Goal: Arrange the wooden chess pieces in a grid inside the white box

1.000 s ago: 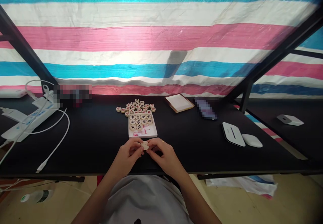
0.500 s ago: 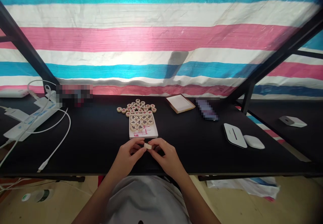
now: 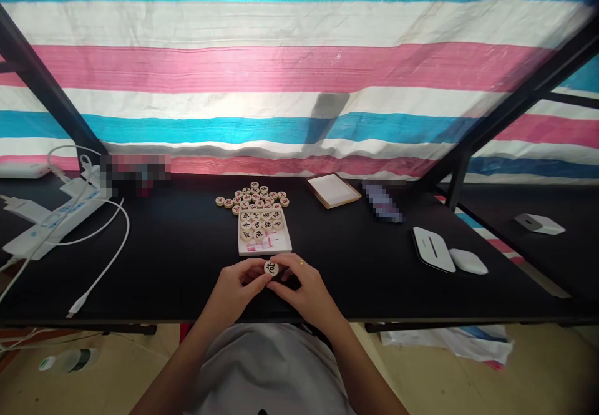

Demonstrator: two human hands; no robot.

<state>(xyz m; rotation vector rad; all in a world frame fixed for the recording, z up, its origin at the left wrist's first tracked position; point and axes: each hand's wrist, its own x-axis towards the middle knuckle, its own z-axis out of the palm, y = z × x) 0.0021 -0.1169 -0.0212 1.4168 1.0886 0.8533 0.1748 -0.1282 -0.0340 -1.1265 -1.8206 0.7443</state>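
Observation:
Between the fingertips of my left hand (image 3: 238, 285) and my right hand (image 3: 302, 284) is a round Chinese chess piece (image 3: 271, 268), its face with a black character tilted up toward me. Both hands are closed on its edges, just in front of a white box tray (image 3: 281, 246). Several black-lettered chess pieces (image 3: 257, 224) lie in rows in the tray's far part, while its near part shows a white bottom with red markings. Beyond the tray, a loose cluster of chess pieces (image 3: 255, 198), red-lettered and black-lettered, lies on the black table (image 3: 178, 246).
A box lid (image 3: 334, 190) and a blurred-out phone-like item (image 3: 382, 202) lie at the back right. Farther right are a white flat device (image 3: 433, 249) and a white rounded case (image 3: 468, 261). A power strip (image 3: 56, 215) with white cables (image 3: 100, 274) occupies the left side.
The chess piece in my fingers has been turned: its edge faced me before, and now its black-lettered face shows. Both hands stay in nearly the same place.

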